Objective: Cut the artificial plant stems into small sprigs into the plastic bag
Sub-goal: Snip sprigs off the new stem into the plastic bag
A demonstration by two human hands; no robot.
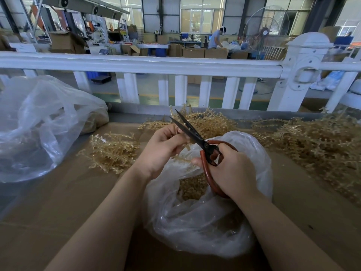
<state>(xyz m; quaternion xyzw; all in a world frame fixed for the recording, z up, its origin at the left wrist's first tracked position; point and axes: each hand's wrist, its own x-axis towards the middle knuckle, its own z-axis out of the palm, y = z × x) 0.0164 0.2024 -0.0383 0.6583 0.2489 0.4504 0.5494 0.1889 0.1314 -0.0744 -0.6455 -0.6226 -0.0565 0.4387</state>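
My left hand (163, 149) pinches a tan artificial plant stem (180, 158) above the open mouth of a clear plastic bag (205, 218). My right hand (232, 171) grips black scissors (190, 129) by their red-brown loop handles. The blades are slightly parted and point up and away, right beside my left fingers. Cut tan sprigs (192, 187) lie inside the bag. More uncut stems lie in piles on the cardboard: one at the left (113, 151), one behind the hands (209, 120), and a large one at the right (320, 145).
A second, larger clear bag (39, 124) sits at the left on the cardboard-covered table (68, 202). A white railing (140, 65) runs along the far edge. Beyond it lies a factory floor with boxes, a standing fan and a person at a bench.
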